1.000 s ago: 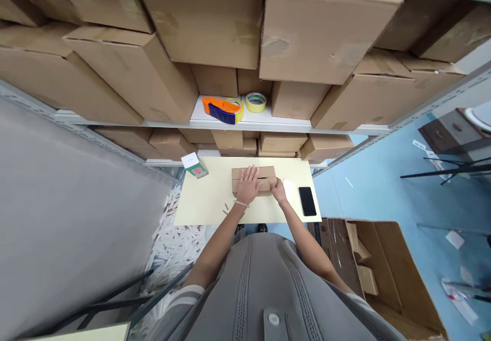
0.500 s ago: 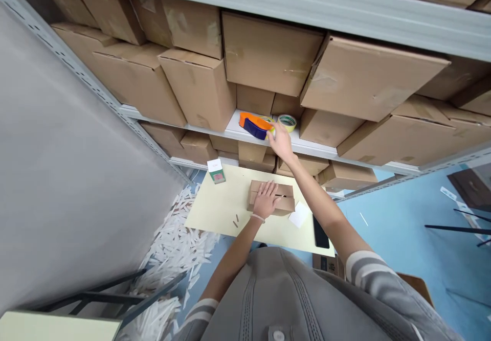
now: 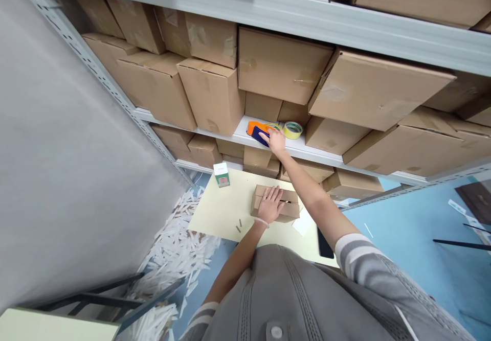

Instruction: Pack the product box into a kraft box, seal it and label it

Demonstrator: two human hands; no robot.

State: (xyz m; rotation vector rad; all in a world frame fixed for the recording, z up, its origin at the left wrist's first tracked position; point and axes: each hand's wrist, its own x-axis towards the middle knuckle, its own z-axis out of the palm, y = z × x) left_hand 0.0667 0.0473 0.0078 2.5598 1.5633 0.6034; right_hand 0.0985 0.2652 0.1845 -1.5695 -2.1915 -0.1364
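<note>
My left hand (image 3: pixel 270 207) lies flat with fingers spread on top of a small closed cardboard box (image 3: pixel 290 209) on the pale yellow table (image 3: pixel 215 213). My right hand (image 3: pixel 276 141) reaches up to the shelf, its fingers closed around the near end of an orange and dark blue tape dispenser (image 3: pixel 254 129). The dispenser rests on the shelf board, partly covered by my fingers. Just right of it lies a roll of yellow tape (image 3: pixel 293 130). A white and green small box (image 3: pixel 221 174) stands at the table's far left corner.
Cardboard boxes (image 3: pixel 286 62) fill the grey metal shelving (image 3: pixel 245 3) over the table. White paper (image 3: pixel 303 222) and a black phone-like slab (image 3: pixel 325 244) lie right of the small box. Paper strips (image 3: pixel 184 251) heap on the floor at left, beside the wall (image 3: pixel 76 177).
My right hand has moved further over the dispenser's near end and closed on it. My left hand stays on the box. The whole view has shifted slightly.
</note>
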